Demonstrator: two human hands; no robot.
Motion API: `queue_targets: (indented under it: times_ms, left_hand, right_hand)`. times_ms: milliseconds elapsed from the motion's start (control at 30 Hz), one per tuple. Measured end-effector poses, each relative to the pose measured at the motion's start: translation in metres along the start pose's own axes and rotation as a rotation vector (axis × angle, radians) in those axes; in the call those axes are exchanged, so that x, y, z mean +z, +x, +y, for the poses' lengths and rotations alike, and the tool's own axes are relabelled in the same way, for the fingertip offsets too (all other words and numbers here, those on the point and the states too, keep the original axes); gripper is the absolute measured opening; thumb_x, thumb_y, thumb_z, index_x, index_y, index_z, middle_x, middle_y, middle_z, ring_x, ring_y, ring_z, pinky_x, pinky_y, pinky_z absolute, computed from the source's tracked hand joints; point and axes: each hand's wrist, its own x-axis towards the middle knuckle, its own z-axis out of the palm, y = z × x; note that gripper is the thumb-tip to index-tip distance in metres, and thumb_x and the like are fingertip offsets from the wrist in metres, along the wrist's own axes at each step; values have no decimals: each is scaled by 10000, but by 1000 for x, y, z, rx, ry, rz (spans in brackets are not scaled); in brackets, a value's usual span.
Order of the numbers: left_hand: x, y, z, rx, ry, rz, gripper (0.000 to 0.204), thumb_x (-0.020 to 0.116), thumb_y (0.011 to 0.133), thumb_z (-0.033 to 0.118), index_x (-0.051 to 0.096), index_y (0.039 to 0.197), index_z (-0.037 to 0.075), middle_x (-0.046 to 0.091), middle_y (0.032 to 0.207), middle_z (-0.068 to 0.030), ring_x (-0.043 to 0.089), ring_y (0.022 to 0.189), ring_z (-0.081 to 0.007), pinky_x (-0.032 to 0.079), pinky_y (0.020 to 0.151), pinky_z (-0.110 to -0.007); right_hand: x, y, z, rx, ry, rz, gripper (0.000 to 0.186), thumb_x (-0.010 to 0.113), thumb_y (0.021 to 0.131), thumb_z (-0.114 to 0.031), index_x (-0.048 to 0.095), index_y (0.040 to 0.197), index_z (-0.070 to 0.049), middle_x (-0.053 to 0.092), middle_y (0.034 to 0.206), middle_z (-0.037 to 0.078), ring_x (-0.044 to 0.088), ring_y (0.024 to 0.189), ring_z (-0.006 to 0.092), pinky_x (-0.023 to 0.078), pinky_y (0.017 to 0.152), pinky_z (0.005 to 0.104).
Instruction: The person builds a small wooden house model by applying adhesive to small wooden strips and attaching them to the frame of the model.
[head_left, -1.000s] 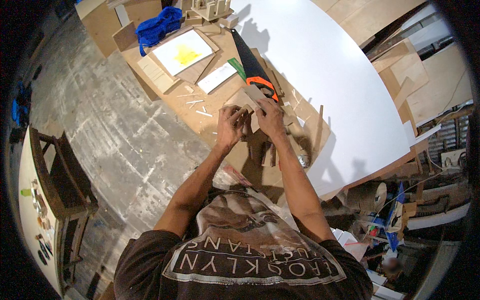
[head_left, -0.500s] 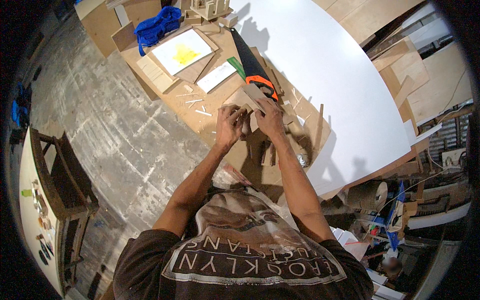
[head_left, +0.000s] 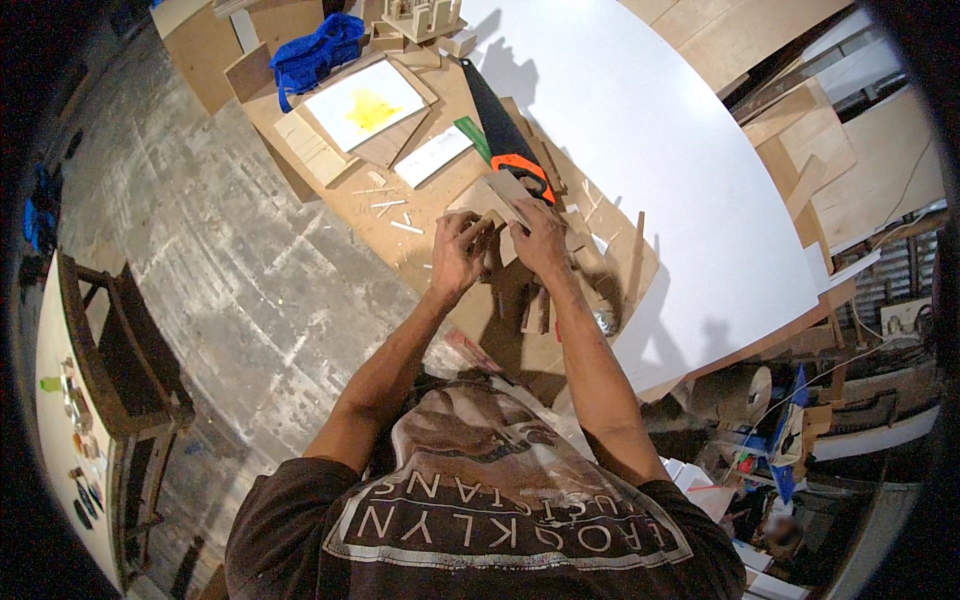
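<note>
My left hand (head_left: 457, 253) has its fingers curled round a small wooden block (head_left: 488, 219) at the workbench. Just to its right, my right hand (head_left: 540, 240) grips a thin, pale wooden board (head_left: 508, 192), fingertips along its edge. The two pieces are close together; whether they touch is hard to tell. Beyond them lies a handsaw (head_left: 488, 115) with a black blade and orange handle. A white strip of board (head_left: 428, 158) and a green piece (head_left: 470, 135) lie to the saw's left, with several thin offcuts (head_left: 405, 225) nearer my left hand.
The brown work board (head_left: 385, 245) also carries blue cloth (head_left: 310, 55), a yellow-stained white panel (head_left: 350, 105) and a wooden model (head_left: 420, 20). A large white sheet (head_left: 690, 210) spreads rightward. Another table (head_left: 62, 330) with small items stands left on the concrete floor (head_left: 230, 300). Plywood (head_left: 810, 150) lies right.
</note>
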Motion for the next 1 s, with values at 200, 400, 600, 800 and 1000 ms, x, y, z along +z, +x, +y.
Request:
queue_targets:
  times_ms: [200,400,600,800,1000]
  left_hand:
    - [2,-1,-2,25,5,26,300,669,789,53,691,1088,60,608,1087,-130,536,1020,-354,444,892,-445]
    - [2,-2,-4,13,-4,1,317,665,784,53,682,1101,57,595,1106,-151,531,1028,-366,439,902,-450]
    - [2,-3,-4,5,-14,-2,336,640,781,42,673,1115,55,586,1115,-152,525,1025,-364,430,911,-458]
    - [2,-2,-4,13,-12,-17,376,632,759,31,668,1132,58,577,1131,-148,516,1035,-354,422,920,-449]
    - [1,-2,-5,19,-11,-11,403,645,741,32,669,1142,61,577,1140,-143,517,1034,-348,423,919,-444]
  right_hand:
    - [2,0,7,2,-10,-3,349,661,814,-101,625,1143,7,624,1174,201,610,1072,390,495,934,427]
    - [1,1,3,-3,-5,-13,344,670,806,-92,626,1132,10,624,1170,203,611,1063,397,497,929,429]
    - [0,1,3,-7,-2,-18,341,671,805,-90,627,1129,9,626,1168,200,614,1057,395,499,925,428]
    - [4,0,11,-25,-18,-9,346,669,808,-104,625,1134,1,622,1177,200,614,1057,397,502,922,435]
    - [4,0,10,-26,-16,-13,342,665,804,-100,626,1128,3,617,1186,203,613,1067,393,501,928,436]
